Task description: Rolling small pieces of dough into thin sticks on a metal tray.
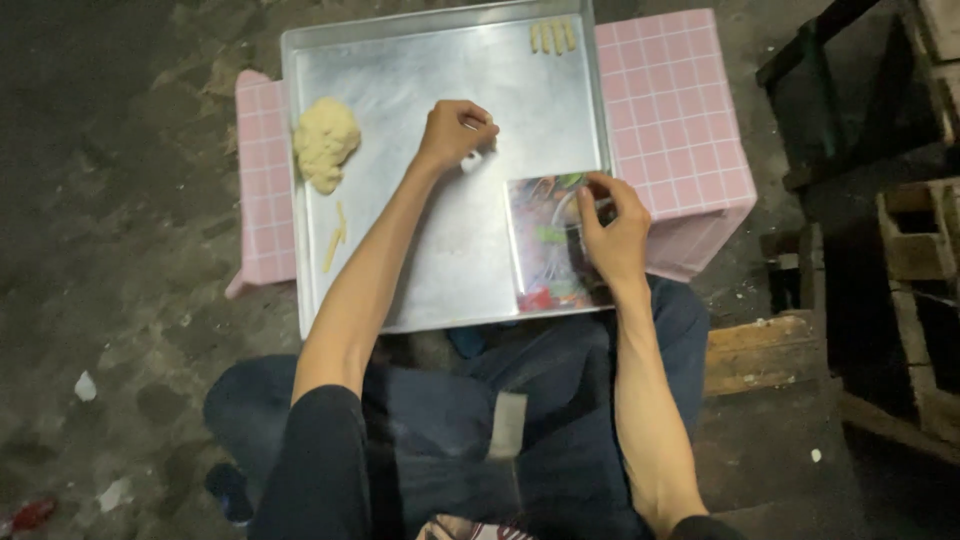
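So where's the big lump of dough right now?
In the head view, the dough lump sits at the left edge of the metal tray, left of the left hand.

Your tray (pixel 400 60) sits on the small table (pixel 690 120) at the frame's upper centre. On it, the dough lump (pixel 325 142) lies left, the dough sticks (pixel 553 37) upper right, the printed sheet (pixel 548 245) lower right.

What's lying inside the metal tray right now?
In the tray: a dough lump, thin dough sticks, two more strips, and a clear sheet under the right hand. The left hand hides what it pinches.
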